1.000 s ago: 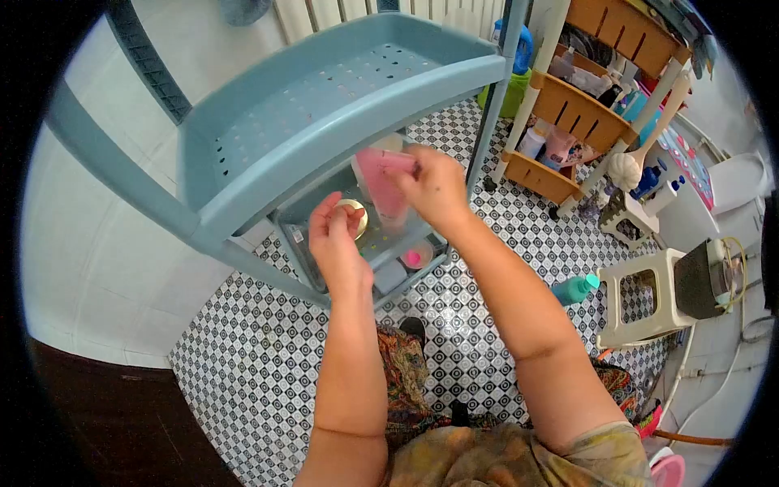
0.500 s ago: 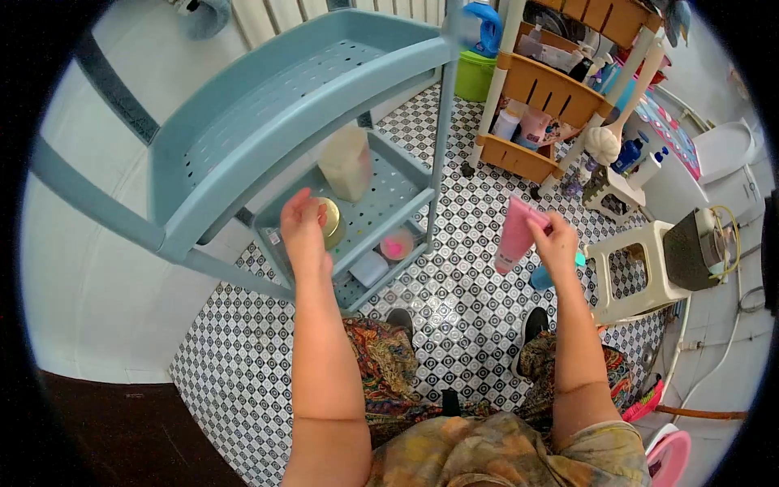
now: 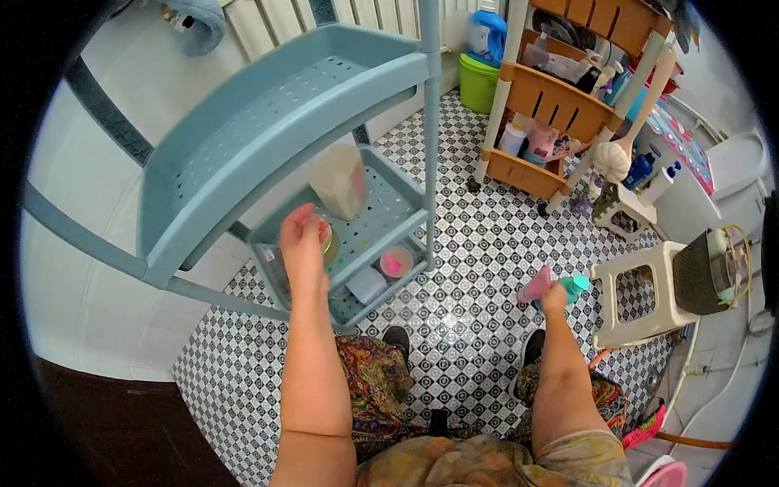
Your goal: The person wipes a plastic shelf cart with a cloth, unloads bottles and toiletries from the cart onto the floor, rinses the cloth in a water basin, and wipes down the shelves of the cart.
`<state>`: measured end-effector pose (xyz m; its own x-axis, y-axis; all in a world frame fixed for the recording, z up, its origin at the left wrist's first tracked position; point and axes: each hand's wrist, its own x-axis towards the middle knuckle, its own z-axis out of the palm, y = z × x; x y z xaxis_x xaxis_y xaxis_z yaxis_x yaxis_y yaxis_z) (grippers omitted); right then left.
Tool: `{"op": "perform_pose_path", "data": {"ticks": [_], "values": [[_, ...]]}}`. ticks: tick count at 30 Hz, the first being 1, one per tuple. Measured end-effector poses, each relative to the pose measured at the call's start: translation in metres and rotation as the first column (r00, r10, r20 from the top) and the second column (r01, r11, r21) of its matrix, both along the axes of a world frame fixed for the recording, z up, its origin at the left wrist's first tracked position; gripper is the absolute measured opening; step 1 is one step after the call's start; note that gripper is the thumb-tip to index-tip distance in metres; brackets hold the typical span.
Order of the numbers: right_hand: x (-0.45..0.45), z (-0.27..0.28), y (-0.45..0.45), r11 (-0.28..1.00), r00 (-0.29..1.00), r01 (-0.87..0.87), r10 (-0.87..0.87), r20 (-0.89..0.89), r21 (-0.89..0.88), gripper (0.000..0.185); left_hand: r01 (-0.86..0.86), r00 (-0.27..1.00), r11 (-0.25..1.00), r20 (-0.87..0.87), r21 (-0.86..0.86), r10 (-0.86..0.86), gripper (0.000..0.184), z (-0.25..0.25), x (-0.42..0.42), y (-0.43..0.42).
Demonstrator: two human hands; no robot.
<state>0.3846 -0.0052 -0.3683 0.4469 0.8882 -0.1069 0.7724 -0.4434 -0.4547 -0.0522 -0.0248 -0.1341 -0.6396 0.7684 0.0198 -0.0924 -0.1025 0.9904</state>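
Right grip (image 3: 554, 298) clamped on the pink tapered plastic tube (image 3: 534, 286), just left of the cream plastic stool (image 3: 667, 284). Left grip (image 3: 303, 237), well left of it: can't tell. We'd expect the tube light, squeezable, slippery if wet; we'd pinch mid-body, gently.

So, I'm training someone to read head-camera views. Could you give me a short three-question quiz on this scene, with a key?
1. Multiple choice: what does the right hand hold?
A) A bath brush
B) A pink tube
C) A blue jug
2. True or false: the left hand is on the pink tube too.
3. Fill in: the bucket near the brown shelf unit is bright ____.

Key:
1. B
2. False; it is over at the blue rack, well apart from the tube.
3. Green
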Motion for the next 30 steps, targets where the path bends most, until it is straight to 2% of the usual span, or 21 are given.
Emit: {"op": "perform_pose_path", "data": {"ticks": [1, 3, 4, 6, 7, 9, 10, 11, 13, 14, 15, 17, 18, 20, 22, 24, 26, 27, 28, 29, 30], "values": [[0.001, -0.004, -0.001, 1.0, 1.0, -0.003, 0.003, 0.0, -0.001, 0.024, -0.002, 1.0, 1.0, 0.001, -0.003, 0.002, 0.025, 0.0, 0.0, 0.0], [0.008, -0.011, -0.002, 0.994, 0.992, -0.028, 0.015, 0.122, 0.107, 0.027, 0.003, 1.0, 1.0, 0.005, 0.016, -0.003, 0.025, -0.002, -0.001, -0.001], [0.0, 0.001, -0.004, 0.994, 0.992, -0.031, 0.017, 0.126, 0.107, 0.027, 0.01, 1.0, 0.999, 0.006, 0.037, -0.011, 0.026, -0.004, -0.002, -0.001], [-0.019, 0.023, -0.011, 0.865, 0.967, -0.006, -0.123, 0.225, 0.501, 0.028, -0.025, 1.0, 0.999, -0.019, 0.02, 0.026, 0.027, -0.005, -0.004, 0.002], [-0.024, 0.025, -0.011, 0.867, 0.967, -0.007, -0.122, 0.225, 0.497, 0.028, -0.058, 0.997, 0.998, -0.046, 0.004, 0.058, 0.029, -0.007, -0.005, 0.002], [-0.035, 0.028, -0.007, 0.828, 0.999, -0.002, 0.026, -0.035, 0.561, 0.017, -0.047, 0.992, 0.999, -0.121, 0.0, 0.047, 0.034, -0.017, -0.012, 0.006], [-0.054, 0.049, -0.012, 0.874, 0.959, 0.079, 0.065, -0.277, 0.48, 0.011, -0.038, 0.981, 0.999, -0.19, -0.001, 0.037, 0.04, -0.024, -0.016, 0.01], [-0.057, 0.043, -0.009, 0.856, 0.978, -0.021, 0.126, -0.169, 0.517, 0.01, -0.028, 0.979, 1.0, -0.2, -0.001, 0.027, 0.04, -0.035, -0.02, 0.016], [-0.072, 0.069, -0.006, 0.826, 0.954, -0.251, 0.298, -0.014, 0.505, 0.012, -0.04, 0.952, 0.998, -0.306, -0.038, 0.027, 0.052, -0.053, -0.028, 0.028], [-0.087, 0.105, -0.011, 0.874, 0.923, -0.236, 0.339, -0.183, 0.425, 0.017, -0.023, 0.948, 0.986, -0.317, -0.165, -0.031, 0.064, -0.046, -0.025, 0.032], [-0.096, 0.134, -0.018, 0.876, 0.926, -0.222, 0.328, -0.19, 0.428, 0.017, -0.012, 0.945, 0.987, -0.325, -0.162, -0.042, 0.064, -0.042, -0.026, 0.038], [-0.105, 0.185, -0.033, 0.859, 0.851, -0.423, 0.486, -0.2, 0.289, 0.017, -0.071, 0.815, 0.979, -0.577, -0.19, -0.053, 0.08, -0.038, -0.027, 0.054], [-0.105, 0.209, -0.045, 0.865, 0.859, -0.408, 0.472, -0.199, 0.293, 0.017, -0.055, 0.814, 0.981, -0.578, -0.186, -0.064, 0.08, -0.042, -0.029, 0.063], [-0.1, 0.248, -0.073, 0.673, 0.714, -0.671, 0.699, 0.029, 0.312, 0.015, -0.096, 0.583, 0.99, -0.812, -0.104, -0.029, 0.094, -0.052, -0.036, 0.08], [-0.091, 0.273, -0.098, 0.685, 0.739, -0.619, 0.673, -0.011, 0.384, 0.014, -0.105, 0.627, 0.983, -0.777, -0.154, -0.054, 0.097, -0.046, -0.033, 0.091], [-0.085, 0.272, -0.113, 0.692, 0.753, -0.562, 0.654, -0.064, 0.453, 0.012, -0.12, 0.661, 0.97, -0.746, -0.212, -0.081, 0.101, -0.047, -0.035, 0.099], [-0.071, 0.262, -0.123, 0.801, 0.798, -0.429, 0.553, -0.242, 0.417, 0.009, -0.098, 0.512, 0.991, -0.858, -0.096, -0.032, 0.1, -0.067, -0.045, 0.117], [-0.066, 0.253, -0.123, 0.808, 0.802, -0.413, 0.542, -0.253, 0.421, 0.009, -0.083, 0.453, 0.995, -0.891, -0.059, -0.015, 0.1, -0.077, -0.049, 0.125], [-0.061, 0.24, -0.121, 0.799, 0.811, -0.418, 0.542, -0.218, 0.433, 0.008, -0.008, 0.545, 0.999, -0.838, -0.042, -0.031, 0.1, -0.083, -0.052, 0.128], [-0.059, 0.232, -0.121, 0.789, 0.818, -0.424, 0.545, -0.187, 0.444, 0.007, 0.03, 0.579, 0.999, -0.814, -0.036, -0.047, 0.1, -0.088, -0.057, 0.131], [-0.06, 0.237, -0.12, 0.745, 0.813, -0.519, 0.581, -0.027, 0.419, 0.007, 0.068, 0.612, 0.997, -0.788, -0.029, -0.065, 0.099, -0.088, -0.06, 0.131]]}}
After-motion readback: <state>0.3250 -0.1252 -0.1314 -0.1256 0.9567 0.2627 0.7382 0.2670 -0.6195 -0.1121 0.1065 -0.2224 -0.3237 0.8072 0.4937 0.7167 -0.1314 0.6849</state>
